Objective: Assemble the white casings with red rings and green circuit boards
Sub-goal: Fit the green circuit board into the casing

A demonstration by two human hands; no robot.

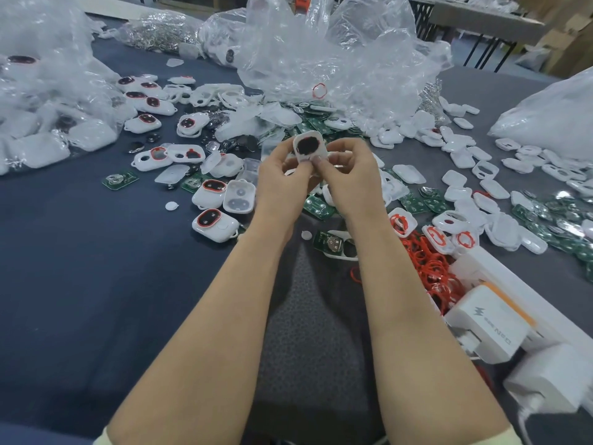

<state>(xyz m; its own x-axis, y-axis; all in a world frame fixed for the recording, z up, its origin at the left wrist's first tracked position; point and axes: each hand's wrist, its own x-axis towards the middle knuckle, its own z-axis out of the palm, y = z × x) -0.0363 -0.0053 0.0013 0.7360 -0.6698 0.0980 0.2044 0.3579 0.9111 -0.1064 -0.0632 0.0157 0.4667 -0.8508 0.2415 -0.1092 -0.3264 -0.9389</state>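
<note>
Two hands share one piece in the head view: my left hand point(282, 175) and right hand point(346, 168) both pinch the lower edge of a white rounded plastic casing point(309, 146), thumbs pressed on its face, lifted above the dark blue cloth table point(96, 252). Its dark window shows a reddish rim, so I judge the ring is in and I am on the seating or closing step. Whether a board sits inside I cannot tell. Next calls for even thumb pressure round the edge, then laying it with the finished ones. Counting: at least eight closed casings with red-rimmed windows point(213, 224) lie to the left; two lone green circuit boards point(120, 180) sit near them, with many more heaped at right. The tangled red plastic rings point(430, 268) are too many to count.
</note>
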